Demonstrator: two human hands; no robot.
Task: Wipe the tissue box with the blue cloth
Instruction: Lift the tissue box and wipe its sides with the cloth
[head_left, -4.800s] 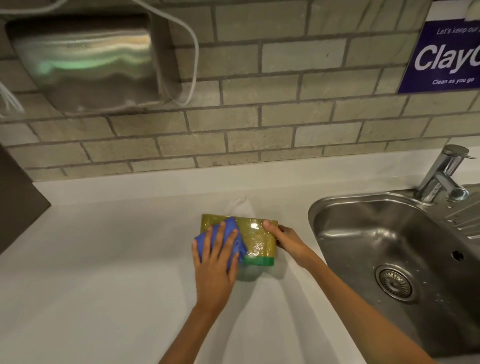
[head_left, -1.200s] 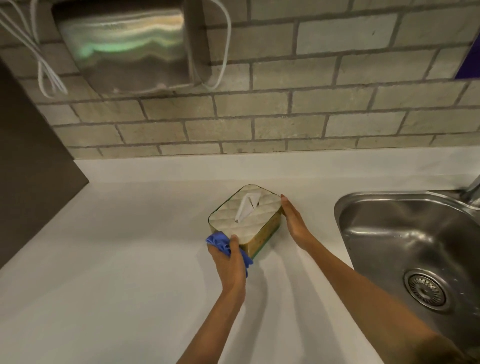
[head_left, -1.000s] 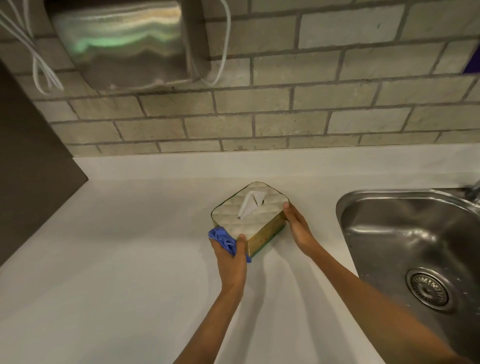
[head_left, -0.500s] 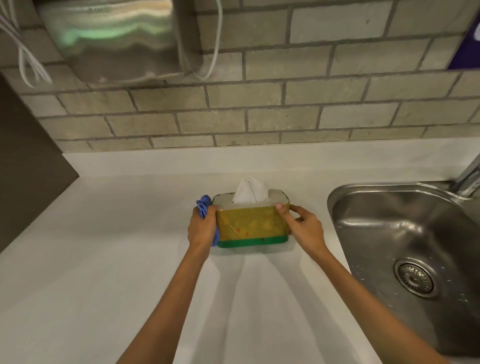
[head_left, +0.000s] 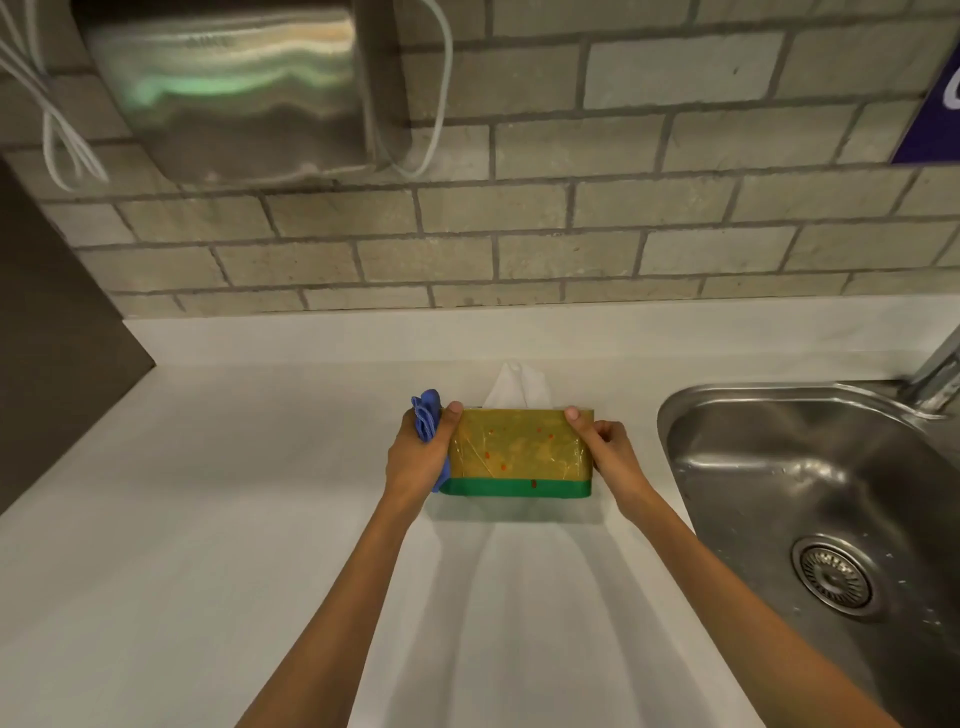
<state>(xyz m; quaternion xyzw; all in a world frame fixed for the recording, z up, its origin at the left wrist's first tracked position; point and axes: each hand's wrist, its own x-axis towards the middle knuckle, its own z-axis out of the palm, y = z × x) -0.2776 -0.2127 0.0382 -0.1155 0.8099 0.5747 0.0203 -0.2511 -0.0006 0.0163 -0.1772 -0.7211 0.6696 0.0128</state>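
Note:
The tissue box (head_left: 517, 449) stands upright on the white counter (head_left: 234, 519), its yellow-gold side with a green base band facing me and a white tissue (head_left: 517, 387) sticking out of the top. My left hand (head_left: 421, 457) presses the bunched blue cloth (head_left: 427, 423) against the box's left end, thumb on the top edge. At the right end, my right hand (head_left: 605, 449) grips the box, thumb on its top corner.
A steel sink (head_left: 810, 499) with a drain (head_left: 834, 574) lies right of the box, its tap (head_left: 935, 374) at the frame edge. A metal dispenser (head_left: 234, 88) with white cables hangs on the brick wall. A dark panel (head_left: 47, 332) borders the counter's left.
The box was tilted with its quilted top toward me; it now stands upright and square to me. My left hand with the cloth moved from the near corner to the left end.

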